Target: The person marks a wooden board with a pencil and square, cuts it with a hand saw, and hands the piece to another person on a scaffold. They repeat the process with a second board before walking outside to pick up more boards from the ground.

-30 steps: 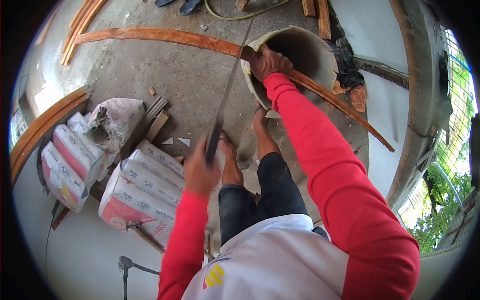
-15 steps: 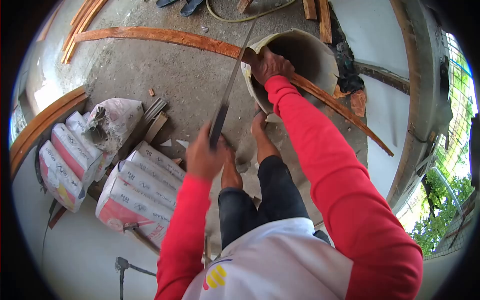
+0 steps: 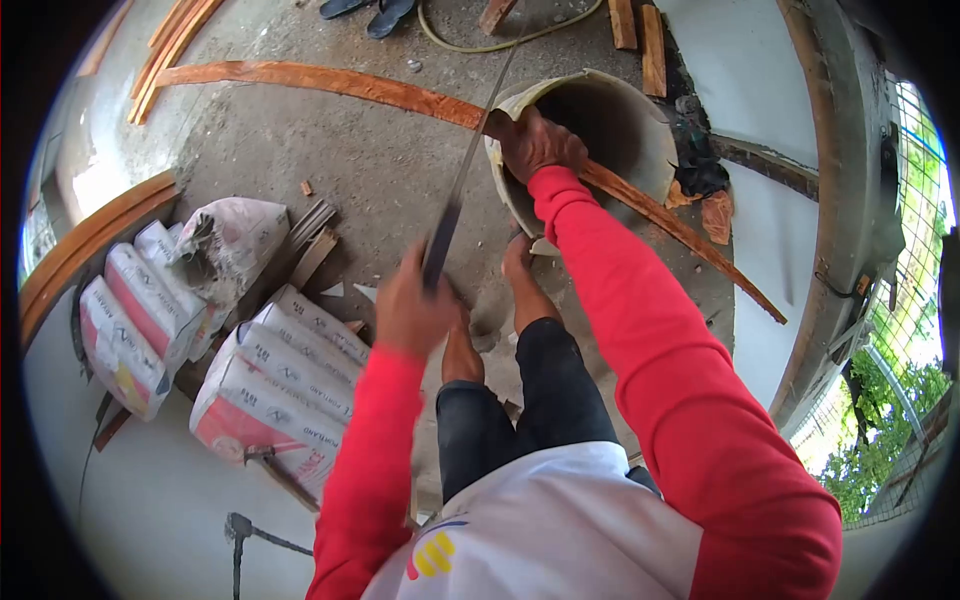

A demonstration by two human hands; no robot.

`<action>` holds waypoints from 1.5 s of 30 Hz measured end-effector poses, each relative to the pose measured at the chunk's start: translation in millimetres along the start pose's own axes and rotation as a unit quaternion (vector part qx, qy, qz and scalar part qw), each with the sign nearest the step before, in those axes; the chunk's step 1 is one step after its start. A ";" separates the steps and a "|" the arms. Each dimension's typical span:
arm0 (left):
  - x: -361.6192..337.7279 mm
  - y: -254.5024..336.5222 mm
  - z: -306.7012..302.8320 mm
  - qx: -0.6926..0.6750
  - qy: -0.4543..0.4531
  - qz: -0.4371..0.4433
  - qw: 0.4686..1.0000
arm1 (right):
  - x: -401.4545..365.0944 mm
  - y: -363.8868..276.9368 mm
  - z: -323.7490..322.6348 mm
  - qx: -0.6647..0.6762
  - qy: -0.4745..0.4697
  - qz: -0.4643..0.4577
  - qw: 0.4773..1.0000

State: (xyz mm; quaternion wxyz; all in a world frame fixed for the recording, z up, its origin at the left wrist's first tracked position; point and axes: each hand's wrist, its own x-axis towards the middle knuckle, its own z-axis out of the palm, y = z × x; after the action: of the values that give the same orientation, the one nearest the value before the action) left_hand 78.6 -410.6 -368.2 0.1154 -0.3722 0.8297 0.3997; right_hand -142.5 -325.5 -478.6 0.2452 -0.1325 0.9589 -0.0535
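My left hand (image 3: 408, 308), blurred by motion, is closed on a long, narrow saw (image 3: 462, 170). The saw's blade points up and away, crossing a long wooden strip (image 3: 330, 82) just left of my right hand (image 3: 540, 145). That right hand grips the strip from above and presses it at the rim of a round, open container (image 3: 655, 110). The strip runs over the container's mouth and out to the lower right. My left hand hides the saw's handle end.
Cement bags (image 3: 275, 375) lie at the left with a hammer (image 3: 262, 454) on them. A torn sack (image 3: 235, 245) stands behind. Slippers (image 3: 388, 18), a hose (image 3: 470, 47) and wood pieces (image 3: 652, 50) lie ahead. My bare feet (image 3: 517, 257) are near the container.
The view has shifted slightly, so the strip and container appear a little lower. My left hand with the saw has moved only slightly. My right hand keeps its grip on the strip.
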 end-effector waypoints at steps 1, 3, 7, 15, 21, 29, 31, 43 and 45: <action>42.8 8.1 24.1 -0.041 0.067 0.069 0.995 | 0.1 -2.4 0.9 -0.003 0.003 0.000 1.000; 55.4 21.7 21.9 -0.052 0.058 0.098 0.992 | -5.5 -6.7 -9.8 -0.013 -0.028 0.029 0.999; -78.1 5.3 -44.9 -0.025 0.014 0.024 0.999 | 4.8 2.1 1.6 0.019 -0.033 -0.007 0.999; 22.5 7.3 2.8 -0.024 -0.026 -0.008 0.999 | 0.8 -5.6 -16.4 -0.014 -0.026 -0.008 1.000; -46.3 18.9 -34.8 -0.039 -0.022 -0.062 0.997 | 0.3 -15.5 -23.9 0.012 -0.043 0.018 0.999; -11.7 10.6 -17.1 -0.042 -0.029 -0.054 0.997 | 6.0 -8.0 -25.2 0.006 -0.080 0.012 0.997; 54.9 20.9 14.7 -0.058 0.023 0.028 0.998 | 7.9 -13.2 -25.2 0.000 -0.084 0.025 0.996; -32.8 11.4 -26.2 -0.036 -0.022 -0.048 0.998 | 8.1 -8.0 -25.8 0.008 -0.074 0.018 0.997; 62.6 24.6 23.2 -0.042 0.074 0.058 0.995 | 12.1 -12.4 -30.2 0.006 -0.095 0.023 0.995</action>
State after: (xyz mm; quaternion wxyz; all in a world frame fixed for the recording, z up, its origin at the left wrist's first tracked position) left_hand 15.1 -416.2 -399.7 0.0146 -0.3564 0.8386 0.4117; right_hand -164.5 -339.6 -455.6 0.3371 -0.1135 0.9337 -0.0404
